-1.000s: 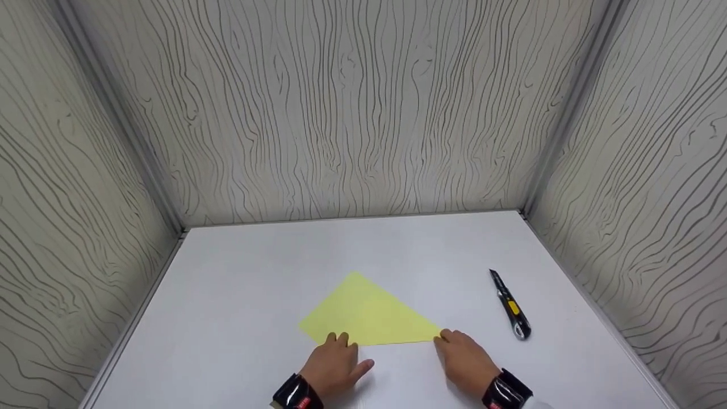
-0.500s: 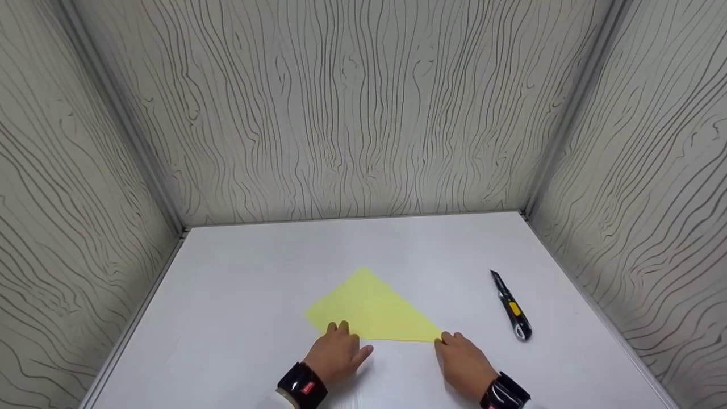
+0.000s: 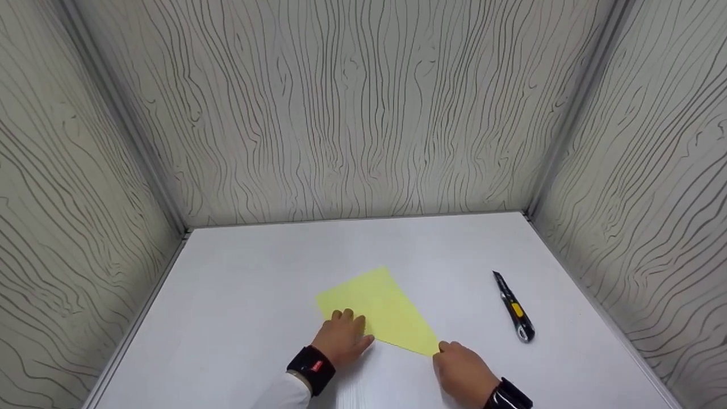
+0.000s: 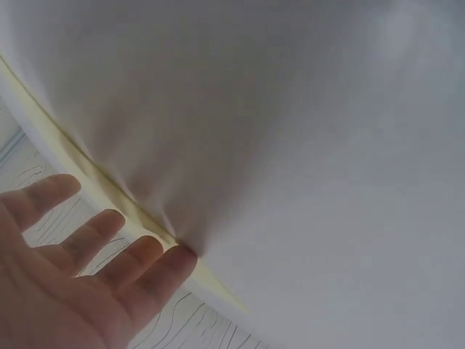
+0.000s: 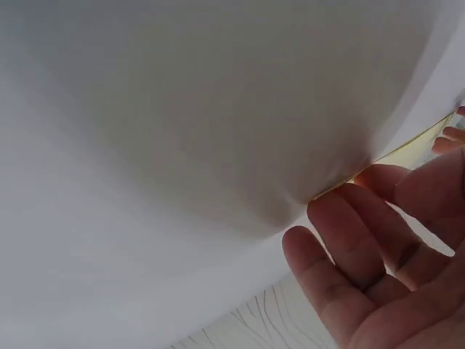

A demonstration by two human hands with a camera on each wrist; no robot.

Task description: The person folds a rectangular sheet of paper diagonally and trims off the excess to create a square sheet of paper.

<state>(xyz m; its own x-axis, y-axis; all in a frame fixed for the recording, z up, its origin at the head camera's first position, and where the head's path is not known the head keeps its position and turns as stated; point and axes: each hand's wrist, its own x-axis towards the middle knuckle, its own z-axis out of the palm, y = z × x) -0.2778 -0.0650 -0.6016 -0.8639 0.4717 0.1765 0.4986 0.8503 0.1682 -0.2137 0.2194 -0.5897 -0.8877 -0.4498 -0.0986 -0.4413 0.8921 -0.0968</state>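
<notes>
A sheet of yellow paper [image 3: 392,309], with a straight near edge that looks like a fold, lies flat on the white table. My left hand [image 3: 342,339] rests on its near left part, fingers spread and fairly straight. In the left wrist view, the fingertips of that hand [image 4: 94,269] touch the thin strip of paper [image 4: 109,193] seen edge-on. At the near right corner, my right hand [image 3: 466,372] pinches the paper between thumb and curled fingers. The right wrist view shows the paper's edge [image 5: 407,149] running into the fingers of the right hand [image 5: 385,254].
A black utility knife [image 3: 514,307] with a yellow slider lies on the table [image 3: 250,284] to the right of the paper. Panels with a wood-grain pattern [image 3: 363,113] enclose the table at the back and both sides.
The paper has turned clockwise, its far corner moving right and its right corner coming nearer. My left hand has shifted slightly forward with it, while the right hand has come slightly nearer.
</notes>
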